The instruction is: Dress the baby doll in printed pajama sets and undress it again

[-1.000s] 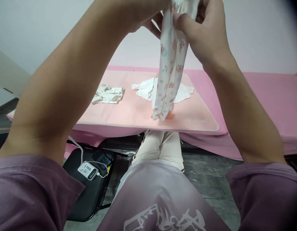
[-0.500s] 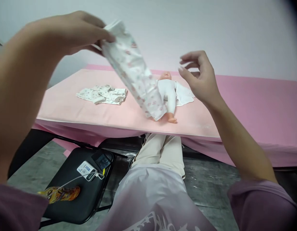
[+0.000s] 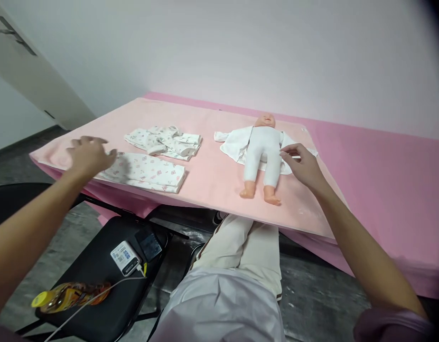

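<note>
Mauve sleeves point(image 3: 393, 324), pale lavender top point(image 3: 222, 304), dark-trimmed cream trousers point(image 3: 260, 251).

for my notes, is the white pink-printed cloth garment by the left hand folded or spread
Folded: the white pink-printed cloth garment lies in a narrow strip, edges layered; the left hand hides part.

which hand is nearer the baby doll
Right. The right hand is beside the baby doll, at its thigh, contact unclear; the left hand is far off leftward, by the folded printed pants.

Left fingers point(image 3: 93, 140) splayed, right fingers point(image 3: 294, 148) loosely curled; both arms point(image 3: 358, 247) extended.
</note>
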The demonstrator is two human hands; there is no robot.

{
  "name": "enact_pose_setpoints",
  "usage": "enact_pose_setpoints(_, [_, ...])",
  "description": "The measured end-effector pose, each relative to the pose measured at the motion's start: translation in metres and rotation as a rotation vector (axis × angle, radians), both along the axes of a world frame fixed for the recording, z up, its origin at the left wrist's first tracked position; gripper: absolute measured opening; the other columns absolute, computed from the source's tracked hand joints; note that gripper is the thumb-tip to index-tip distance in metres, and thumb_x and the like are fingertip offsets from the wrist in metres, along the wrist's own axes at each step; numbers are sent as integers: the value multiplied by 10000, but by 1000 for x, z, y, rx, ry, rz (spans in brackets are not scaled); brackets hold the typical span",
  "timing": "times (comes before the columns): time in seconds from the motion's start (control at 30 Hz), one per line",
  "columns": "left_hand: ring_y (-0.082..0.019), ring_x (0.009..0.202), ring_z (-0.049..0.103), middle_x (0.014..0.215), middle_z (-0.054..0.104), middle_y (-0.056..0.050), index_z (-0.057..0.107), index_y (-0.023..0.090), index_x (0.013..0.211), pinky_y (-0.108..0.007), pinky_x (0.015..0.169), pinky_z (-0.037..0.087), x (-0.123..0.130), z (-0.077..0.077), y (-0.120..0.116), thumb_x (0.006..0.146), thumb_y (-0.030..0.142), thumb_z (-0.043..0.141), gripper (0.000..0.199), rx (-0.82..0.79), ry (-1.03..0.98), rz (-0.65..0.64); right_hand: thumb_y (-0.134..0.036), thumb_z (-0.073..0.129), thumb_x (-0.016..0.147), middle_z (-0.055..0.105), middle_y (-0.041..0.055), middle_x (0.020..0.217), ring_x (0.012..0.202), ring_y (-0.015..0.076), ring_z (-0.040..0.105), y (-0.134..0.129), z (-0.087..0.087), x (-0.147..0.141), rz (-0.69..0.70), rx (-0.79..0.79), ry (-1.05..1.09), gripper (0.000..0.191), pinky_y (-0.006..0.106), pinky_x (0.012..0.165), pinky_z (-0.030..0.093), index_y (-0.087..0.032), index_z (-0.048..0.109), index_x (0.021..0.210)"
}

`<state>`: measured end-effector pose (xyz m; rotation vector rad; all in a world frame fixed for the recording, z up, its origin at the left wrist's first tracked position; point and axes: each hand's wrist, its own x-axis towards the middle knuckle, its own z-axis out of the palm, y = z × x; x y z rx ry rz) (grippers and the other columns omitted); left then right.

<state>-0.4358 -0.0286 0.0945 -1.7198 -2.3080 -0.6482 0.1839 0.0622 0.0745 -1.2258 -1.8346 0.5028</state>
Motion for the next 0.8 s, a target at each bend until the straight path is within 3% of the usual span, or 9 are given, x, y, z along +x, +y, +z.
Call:
enact_pose_setpoints(0.03, [-533,1513,381,1263,633,-92,578,119,921,-679,1104,430,16,-10,13,931,900,265,841,42,23,-1,-482,668,971,765,62,1214,1072,271,718,8,0,-7,5,-1,-43,242,480,953,589,-280,697,1100])
enact_pose_setpoints(0.1, [-467,1450,470,1339,620,-111,650,109,1113,-683,1143,406,61,-28,46,987,802,334,772,87,66,-128,-469,651,968,751,91,1254,1103,297,705,30,0,-22,23,12,-134,272,511,978,580,-266,704,1141])
enact_pose_setpoints(0.2, [-354,1348,549,1388,643,-139,643,196,1294,-584,1176,432,154,-46,103,996,542,552,466,71,14,-387,-452,640,950,705,155,1348,1268,374,634,71,-6,-41,71,60,-300,393,602,1112,503,-223,694,1264])
enact_pose_setpoints(0.27, [-351,1353,536,1426,627,-146,624,222,1334,-550,1178,429,219,-56,140,991,478,588,430,61,-33,-495,-449,635,941,661,198,1428,1368,418,565,100,-12,-51,113,97,-411,482,638,1198,417,-174,673,1336])
enact_pose_setpoints(0.37, [-379,1401,489,1501,569,-176,577,194,1402,-539,1176,412,300,-70,191,979,451,610,496,57,-114,-510,-473,586,970,601,230,1527,1439,435,509,136,-19,-58,151,98,-528,581,626,1257,347,-116,631,1426])
enact_pose_setpoints(0.43, [-388,1420,461,1520,552,-191,553,179,1429,-530,1185,391,335,-79,219,978,454,611,531,63,-177,-472,-510,559,991,583,230,1561,1466,428,498,152,-20,-59,169,69,-566,636,600,1274,331,-99,603,1474])
enact_pose_setpoints(0.5, [-393,1418,447,1506,565,-191,545,178,1445,-526,1200,360,354,-89,241,984,440,593,533,72,-197,-440,-544,560,996,574,218,1585,1486,424,491,163,-19,-57,198,34,-590,673,582,1279,329,-106,585,1506])
enact_pose_setpoints(0.6, [-403,1389,449,1470,592,-188,545,175,1473,-525,1225,306,363,-104,260,988,413,560,540,90,-168,-407,-575,548,1004,572,203,1599,1484,426,504,176,-14,-58,227,-22,-660,686,565,1264,351,-120,588,1516])
enact_pose_setpoints(0.8, [-391,1362,465,1457,611,-165,560,215,1479,-528,1206,312,358,-118,267,1009,344,489,493,112,-186,-383,-452,520,1005,646,198,1522,1369,409,609,209,-8,-84,224,-77,-787,559,517,1151,469,-117,681,1423])
